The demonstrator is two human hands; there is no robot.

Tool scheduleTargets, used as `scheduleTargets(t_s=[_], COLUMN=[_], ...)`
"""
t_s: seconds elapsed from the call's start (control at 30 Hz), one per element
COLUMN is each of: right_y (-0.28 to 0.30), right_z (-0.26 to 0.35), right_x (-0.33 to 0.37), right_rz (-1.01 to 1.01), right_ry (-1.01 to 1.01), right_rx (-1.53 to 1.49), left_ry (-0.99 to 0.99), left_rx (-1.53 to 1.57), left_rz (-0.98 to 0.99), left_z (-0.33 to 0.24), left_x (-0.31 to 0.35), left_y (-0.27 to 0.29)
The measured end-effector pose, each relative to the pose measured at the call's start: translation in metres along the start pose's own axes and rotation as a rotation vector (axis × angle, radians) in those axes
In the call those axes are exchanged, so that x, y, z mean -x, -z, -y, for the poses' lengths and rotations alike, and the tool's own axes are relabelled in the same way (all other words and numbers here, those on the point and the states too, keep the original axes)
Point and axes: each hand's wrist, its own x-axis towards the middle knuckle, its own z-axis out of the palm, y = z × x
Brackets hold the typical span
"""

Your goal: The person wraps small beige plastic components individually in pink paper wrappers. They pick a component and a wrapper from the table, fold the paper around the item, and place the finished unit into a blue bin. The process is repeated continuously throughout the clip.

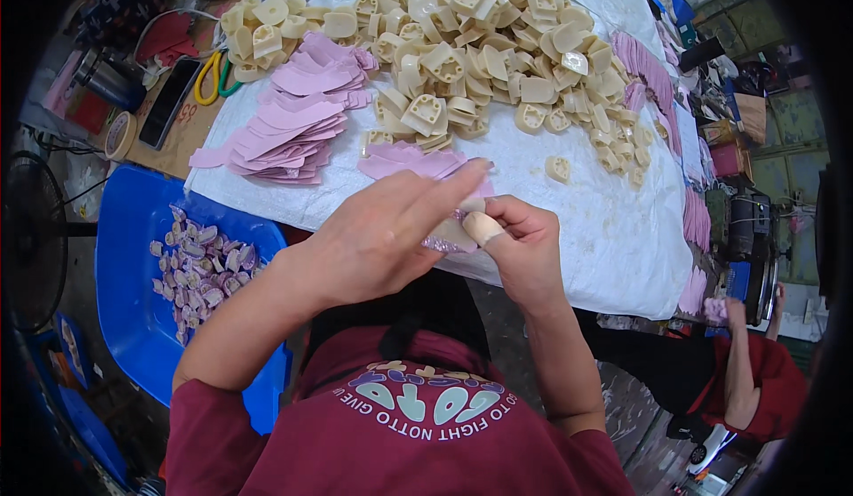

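Observation:
In front of my chest both hands meet on a cream plastic piece, shaped like a small shoe heel, with a glittery pink sheet (455,236) around it. My right hand (529,252) pinches it between fingers and thumb; a pale covering wraps the thumb tip. My left hand (382,229) lies over it from the left, fingers together and pressed on the pink sheet, its thumb hidden. Just beyond are loose pink sheets (395,158). A stack of pink cut sheets (293,127) lies to the left, and a big heap of bare cream heels (498,52) behind.
A white cloth (613,256) covers the table. At my left stands a blue tub (124,256) with several pink-covered pieces (209,269). Scissors (209,78), a phone (171,103) and a tape roll (119,135) lie at far left. Another person (755,380) works at right.

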Motion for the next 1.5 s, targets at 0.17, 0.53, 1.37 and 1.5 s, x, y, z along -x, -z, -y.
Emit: scheduleTargets(t_s=[0.17,0.53,1.37,1.5], right_y=[0.011,-0.004,-0.028,-0.012], right_z=[0.007,-0.001,-0.003,-0.010], right_x=[0.002,-0.002,-0.013,-0.004], right_rz=[0.110,-0.024,-0.171,-0.171], right_ry=[0.006,0.201,0.108,0.272], right_rx=[-0.240,-0.179,-0.273,0.160], left_ry=[-0.134,-0.112,0.330,0.265], left_rx=[-0.053,-0.051,0.101,0.571], left_rz=[-0.005,-0.198,-0.487,-0.258], left_z=[0.002,0.004,0.007,0.010], left_x=[-0.002,-0.007,-0.011,-0.002], left_y=[0.007,-0.013,-0.063,-0.041])
